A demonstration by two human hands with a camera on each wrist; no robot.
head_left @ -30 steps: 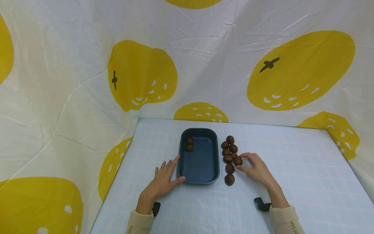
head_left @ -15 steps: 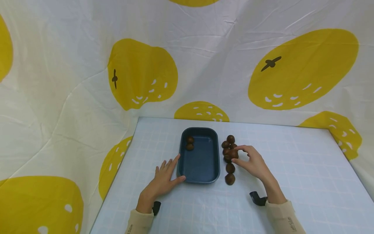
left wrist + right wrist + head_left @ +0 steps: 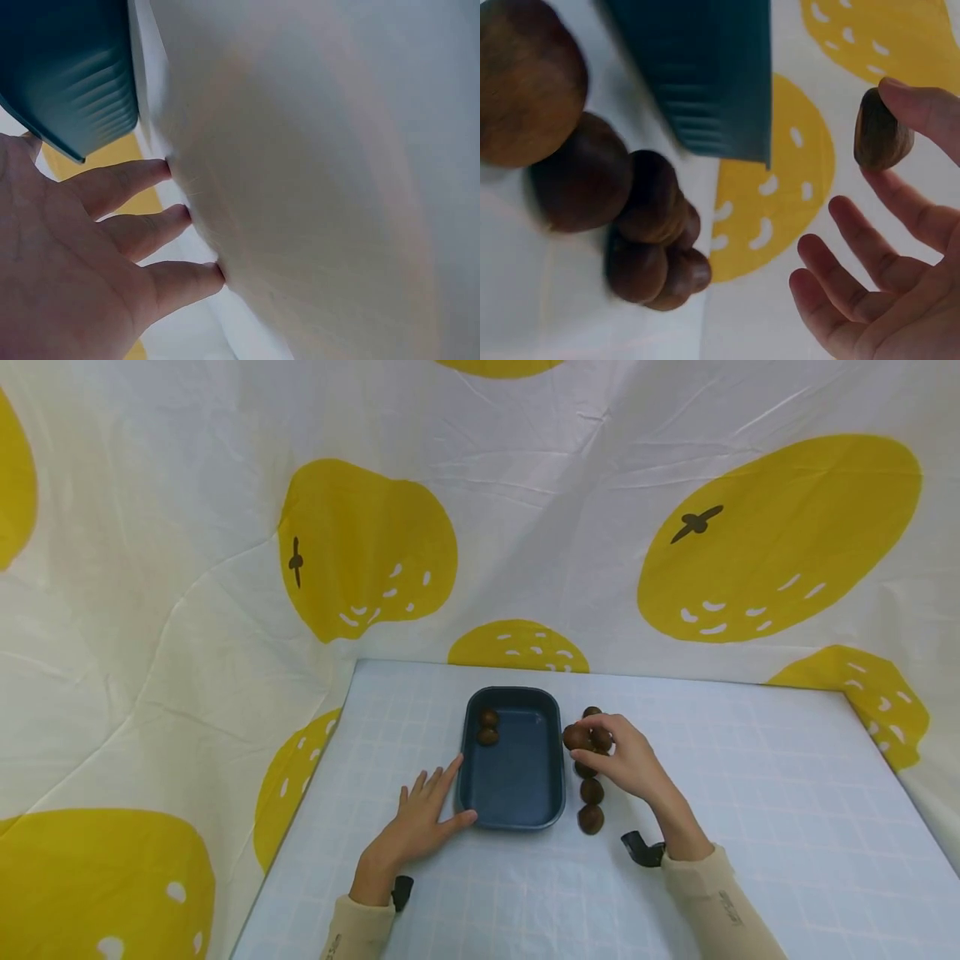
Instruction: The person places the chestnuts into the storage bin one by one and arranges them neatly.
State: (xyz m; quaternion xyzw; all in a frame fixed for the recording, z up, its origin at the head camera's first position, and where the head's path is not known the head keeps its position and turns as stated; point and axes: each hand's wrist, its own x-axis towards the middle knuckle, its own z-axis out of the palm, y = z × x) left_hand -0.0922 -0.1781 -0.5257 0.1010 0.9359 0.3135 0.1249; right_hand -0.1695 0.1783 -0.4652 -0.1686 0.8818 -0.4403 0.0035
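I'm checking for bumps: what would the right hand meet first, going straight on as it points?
Probably the tray, at its right rim; the right hand might pass above, height being unclear.

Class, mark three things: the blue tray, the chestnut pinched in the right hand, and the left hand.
Blue tray (image 3: 512,777), in the head view: its bare floor.
Pinched chestnut (image 3: 881,136), in the right wrist view: middle of its visible side.
Left hand (image 3: 417,827), in the head view: back of the hand.
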